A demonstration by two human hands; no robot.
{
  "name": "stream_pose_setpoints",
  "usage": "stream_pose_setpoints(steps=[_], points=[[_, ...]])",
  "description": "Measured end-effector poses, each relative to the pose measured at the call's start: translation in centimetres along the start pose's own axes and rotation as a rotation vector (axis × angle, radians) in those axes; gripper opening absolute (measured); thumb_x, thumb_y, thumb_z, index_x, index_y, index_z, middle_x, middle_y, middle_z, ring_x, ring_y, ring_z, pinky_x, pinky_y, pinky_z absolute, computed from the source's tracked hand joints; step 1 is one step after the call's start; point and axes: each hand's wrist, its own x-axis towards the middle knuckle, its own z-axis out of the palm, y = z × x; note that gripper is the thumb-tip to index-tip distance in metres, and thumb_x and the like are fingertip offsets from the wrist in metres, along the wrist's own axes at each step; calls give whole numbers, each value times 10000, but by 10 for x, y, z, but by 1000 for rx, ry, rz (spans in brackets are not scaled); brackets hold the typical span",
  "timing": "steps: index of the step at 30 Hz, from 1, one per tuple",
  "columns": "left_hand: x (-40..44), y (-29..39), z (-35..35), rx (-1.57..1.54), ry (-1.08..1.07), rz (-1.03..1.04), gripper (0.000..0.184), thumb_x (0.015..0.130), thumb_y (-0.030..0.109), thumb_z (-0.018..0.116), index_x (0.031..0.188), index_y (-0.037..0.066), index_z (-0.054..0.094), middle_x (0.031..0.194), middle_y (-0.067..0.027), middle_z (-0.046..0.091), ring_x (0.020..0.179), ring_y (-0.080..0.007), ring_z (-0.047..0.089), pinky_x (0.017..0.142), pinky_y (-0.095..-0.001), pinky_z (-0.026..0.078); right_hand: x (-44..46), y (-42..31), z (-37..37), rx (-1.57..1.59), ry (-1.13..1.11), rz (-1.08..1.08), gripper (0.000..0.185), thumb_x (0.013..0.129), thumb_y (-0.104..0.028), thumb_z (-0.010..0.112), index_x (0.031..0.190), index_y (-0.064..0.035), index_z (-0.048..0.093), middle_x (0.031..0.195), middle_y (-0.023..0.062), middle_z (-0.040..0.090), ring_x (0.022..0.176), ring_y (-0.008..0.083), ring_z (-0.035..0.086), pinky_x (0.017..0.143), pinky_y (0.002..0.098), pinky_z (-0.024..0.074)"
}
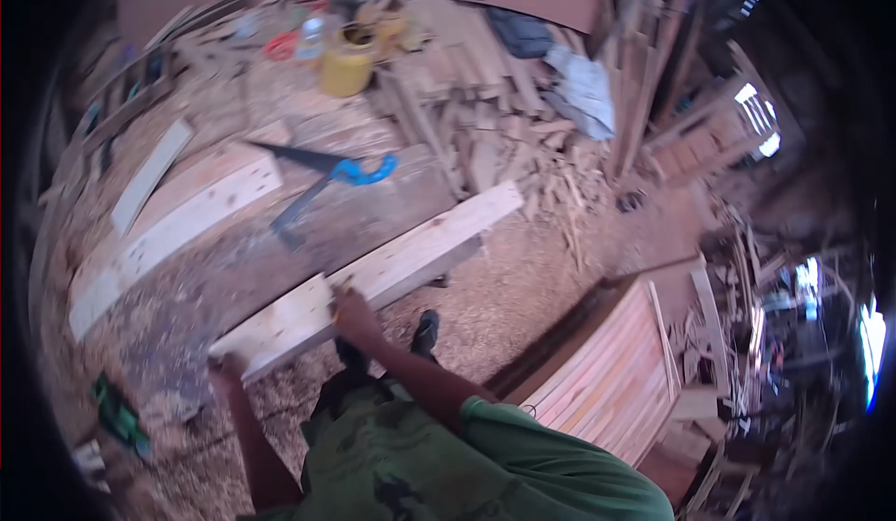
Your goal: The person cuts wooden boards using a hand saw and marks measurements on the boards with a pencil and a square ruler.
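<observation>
Two pale timber pieces lie along the workbench's near edge, a shorter board (278, 323) at the left and a longer board (431, 237) at the right. Their ends meet or overlap near my right hand. My left hand (227, 372) is closed around the shorter board's left end. At the joint, my right hand (355, 317) has its fingers pressed together against the wood's near side. A small yellowish bit shows by those fingers, too blurred to name. Beyond the boards rests a handsaw (313, 159) with a blue handle, and a dark flat blade-like tool (301, 211) beside it.
Pale planks (177, 227) lie on the workbench (252, 260) at left. A yellow container (347, 62) and a clear bottle (310, 37) stand at the back. Offcuts (485, 138) are heaped beyond. Stacked slats (597, 372) stand at right, and a green tool (119, 414) sits lower left.
</observation>
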Motion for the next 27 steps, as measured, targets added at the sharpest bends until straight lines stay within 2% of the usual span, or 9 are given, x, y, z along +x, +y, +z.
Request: stream_pose_setpoints(steps=[5, 8, 9, 13, 16, 20, 22, 26, 27], points=[[-17, 42, -5, 55, -72, 38, 247, 919, 109, 771, 1109, -43, 728, 949, -94, 723, 775, -199, 669, 693, -389, 584, -11, 4, 4, 116, 98, -18, 480, 936, -155, 698, 1386, -44, 573, 1180, 292, 620, 1124, 507, 611, 960, 603, 532], [11, 27, -5, -552, -111, -312, 195, 913, 29, 723, 1090, -54, 734, 957, -126, 732, 791, -248, 700, 714, -422, 614, -9, 5, 8, 151, 113, -38, 487, 933, -149, 701, 1382, -22, 562, 1213, 306, 609, 1161, 512, 592, 992, 600, 522], [32, -6, -5, -193, -55, -190, 205, 904, -41, 705, 1107, -60, 732, 981, -167, 739, 850, -299, 722, 751, -498, 632, -9, 8, 10, 154, 97, -35, 491, 938, -154, 697, 1388, -17, 558, 1224, 309, 605, 1173, 510, 587, 1004, 599, 518], [22, 5, -11, -373, -125, -311, 241, 914, -15, 712, 1154, -25, 732, 1034, -145, 733, 884, -282, 709, 764, -480, 613, -7, 18, 11, 110, -97, 25, 534, 968, -175, 672, 1456, -6, 535, 1290, 323, 596, 1210, 504, 581, 1049, 589, 504], [25, -6, -15, -402, -112, -295, 268, 921, 6, 717, 1189, 1, 732, 1074, -129, 729, 909, -270, 700, 773, -467, 599, -12, 15, -1, 78, -64, -72, 586, 995, -200, 655, 1530, -8, 513, 1320, 329, 607, 1235, 505, 581, 1081, 574, 491], [10, -17, -2, -272, -12, -109, 377, 904, 107, 779, 1269, 50, 704, 1016, -96, 726, 837, -204, 693, 714, -403, 586, -9, 6, -17, 192, 36, -128, 449, 891, -137, 765, 1290, 10, 621, 1118, 302, 663, 1070, 511, 630, 943, 592, 529], [-23, 28, 7, -56, 59, -113, 384, 882, 51, 791, 1256, 11, 718, 1030, -90, 735, 867, -188, 690, 736, -373, 586, -4, 12, -19, 218, 21, -149, 390, 877, -122, 773, 1216, 9, 632, 1051, 274, 678, 1013, 496, 638, 894, 594, 530], [-40, 49, 13, 89, 104, -74, 407, 850, 65, 844, 1238, 10, 735, 1012, -82, 742, 862, -161, 687, 748, -333, 584, -5, 15, -18, 205, 16, -180, 335, 861, -103, 776, 1143, -8, 624, 964, 229, 691, 940, 468, 635, 833, 577, 527], [-45, 53, 13, 110, 107, -79, 363, 817, 106, 860, 1160, 35, 762, 951, -89, 761, 837, -184, 707, 763, -361, 594, -4, 15, -21, 200, 7, -186, 333, 859, -102, 775, 1142, -11, 623, 956, 223, 693, 927, 463, 634, 824, 572, 528]])
